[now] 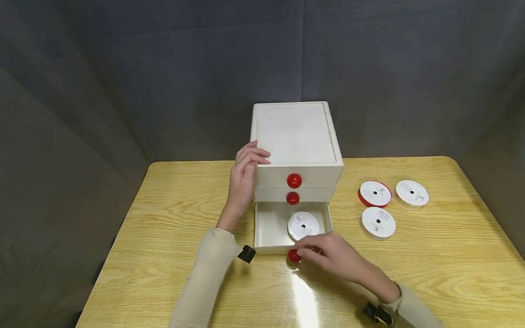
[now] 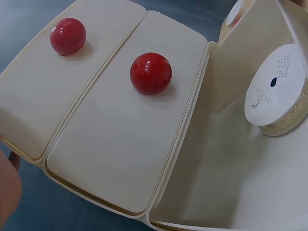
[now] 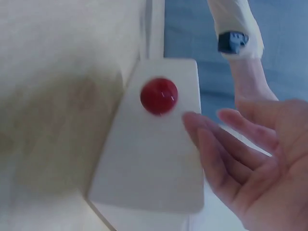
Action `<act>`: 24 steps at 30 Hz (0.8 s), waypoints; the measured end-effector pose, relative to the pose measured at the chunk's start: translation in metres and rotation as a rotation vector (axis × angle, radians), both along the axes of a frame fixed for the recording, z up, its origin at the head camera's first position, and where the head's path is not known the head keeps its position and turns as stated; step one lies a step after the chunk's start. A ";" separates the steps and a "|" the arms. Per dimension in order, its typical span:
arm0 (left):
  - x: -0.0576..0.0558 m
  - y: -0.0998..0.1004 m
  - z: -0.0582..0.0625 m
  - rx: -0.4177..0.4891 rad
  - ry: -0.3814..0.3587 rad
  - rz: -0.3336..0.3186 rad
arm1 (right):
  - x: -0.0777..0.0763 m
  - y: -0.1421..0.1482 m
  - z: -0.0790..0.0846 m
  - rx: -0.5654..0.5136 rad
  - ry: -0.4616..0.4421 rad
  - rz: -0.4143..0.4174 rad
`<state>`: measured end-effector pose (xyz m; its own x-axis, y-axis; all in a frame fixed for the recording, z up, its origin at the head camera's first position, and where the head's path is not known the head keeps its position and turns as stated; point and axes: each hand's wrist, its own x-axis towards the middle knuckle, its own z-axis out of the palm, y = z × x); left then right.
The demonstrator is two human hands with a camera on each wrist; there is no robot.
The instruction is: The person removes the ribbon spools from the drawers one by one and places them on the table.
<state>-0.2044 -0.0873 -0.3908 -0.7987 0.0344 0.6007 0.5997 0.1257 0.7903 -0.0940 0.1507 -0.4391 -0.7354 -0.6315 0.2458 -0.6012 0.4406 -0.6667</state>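
Note:
A small white drawer cabinet (image 1: pixel 293 132) with red knobs stands on the table, its bottom drawer (image 1: pixel 270 228) pulled out. Inside that drawer lies a ribbon spool (image 2: pixel 275 89) with a white label face and a cream, patterned ribbon edge. My left hand (image 1: pixel 243 175) rests on the cabinet's top left front edge, fingers over the top. Close to the bottom drawer's red knob (image 3: pixel 159 96) is my right hand (image 3: pixel 260 163), its fingers loosely bent. The right wrist view shows a gap between the fingertips and the knob.
Right of the cabinet lie a red-edged ribbon spool (image 1: pixel 375 194) and two pale ribbon spools, one behind (image 1: pixel 412 193) and one nearer (image 1: pixel 378 223). Two upper drawers with red knobs (image 1: pixel 294 181) are shut. A dark curtain (image 1: pixel 197 91) hangs behind the wooden table (image 1: pixel 164 237).

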 end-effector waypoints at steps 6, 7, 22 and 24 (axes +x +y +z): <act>0.001 0.000 0.000 0.009 -0.007 -0.007 | -0.011 0.001 0.008 0.049 0.140 -0.137; 0.001 0.000 0.000 0.007 -0.006 -0.007 | -0.013 0.001 0.008 0.088 0.148 -0.141; -0.001 -0.001 -0.001 0.002 0.003 -0.007 | -0.049 -0.010 -0.009 0.206 0.062 0.091; -0.001 -0.001 -0.001 0.001 0.005 -0.006 | -0.052 -0.011 -0.011 0.210 0.047 0.093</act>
